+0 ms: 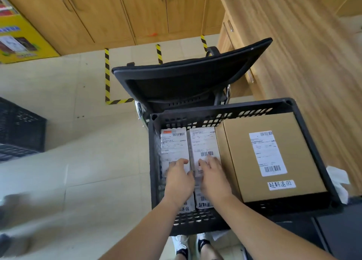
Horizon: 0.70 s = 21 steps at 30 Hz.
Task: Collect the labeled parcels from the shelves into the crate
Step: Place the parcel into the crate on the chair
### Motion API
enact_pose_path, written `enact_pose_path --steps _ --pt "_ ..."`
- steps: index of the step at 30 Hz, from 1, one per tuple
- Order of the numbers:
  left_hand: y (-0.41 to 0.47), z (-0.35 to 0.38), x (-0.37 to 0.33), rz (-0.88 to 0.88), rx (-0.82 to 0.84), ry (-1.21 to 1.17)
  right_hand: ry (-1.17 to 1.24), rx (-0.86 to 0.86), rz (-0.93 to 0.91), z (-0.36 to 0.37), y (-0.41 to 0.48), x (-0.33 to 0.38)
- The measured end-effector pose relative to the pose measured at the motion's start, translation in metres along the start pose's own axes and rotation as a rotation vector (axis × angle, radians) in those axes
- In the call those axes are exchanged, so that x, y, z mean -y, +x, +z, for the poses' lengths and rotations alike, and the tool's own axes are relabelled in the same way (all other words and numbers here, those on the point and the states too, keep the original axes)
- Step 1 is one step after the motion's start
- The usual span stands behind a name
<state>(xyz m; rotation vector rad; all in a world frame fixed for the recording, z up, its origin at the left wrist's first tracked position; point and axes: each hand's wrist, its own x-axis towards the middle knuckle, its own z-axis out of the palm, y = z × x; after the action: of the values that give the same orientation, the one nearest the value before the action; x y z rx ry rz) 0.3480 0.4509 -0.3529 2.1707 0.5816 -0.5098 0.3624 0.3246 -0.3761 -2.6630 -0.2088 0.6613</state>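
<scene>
A black perforated crate (pixel 309 146) sits on a black office chair and holds three labeled parcels. A large brown cardboard box (pixel 293 142) with a white shipping label fills its right half. Two narrow white parcels lie side by side in the left half: the left white parcel (pixel 173 144) and the right white parcel (pixel 202 142). My left hand (pixel 179 179) rests on the left white parcel with fingers slightly bent over its top. My right hand (pixel 213 176) lies flat on the right white parcel, fingers straight.
The black office chair (pixel 188 77) backrest rises behind the crate. A wooden desk (pixel 303 54) stands to the right, wooden cabinets (pixel 117 14) line the far wall. Another black crate (pixel 19 130) sits on the floor at left. Yellow-black tape (pixel 107 73) marks the floor.
</scene>
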Motion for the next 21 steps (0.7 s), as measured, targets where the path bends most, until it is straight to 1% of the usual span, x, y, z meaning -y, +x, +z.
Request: enact_pose_path --steps 2,6,9,12,16,21 --pt "0.000 0.000 0.008 0.004 -0.047 0.133 0.034 -0.001 0.031 0.007 0.004 0.001" --pt "0.002 0.005 0.018 -0.026 0.033 0.326 0.021 0.016 0.014 0.017 0.011 -0.002" --pt "0.006 0.008 0.018 -0.001 0.018 0.399 -0.008 0.052 -0.015 0.020 0.013 -0.002" --pt "0.010 0.009 0.017 0.019 -0.008 0.407 -0.016 0.073 -0.042 0.022 0.016 -0.003" --pt "0.017 0.010 0.019 0.039 -0.030 0.406 -0.005 0.060 -0.048 0.023 0.023 0.001" --pt "0.023 0.013 0.021 0.079 -0.062 0.434 -0.048 0.061 -0.054 0.013 0.022 0.009"
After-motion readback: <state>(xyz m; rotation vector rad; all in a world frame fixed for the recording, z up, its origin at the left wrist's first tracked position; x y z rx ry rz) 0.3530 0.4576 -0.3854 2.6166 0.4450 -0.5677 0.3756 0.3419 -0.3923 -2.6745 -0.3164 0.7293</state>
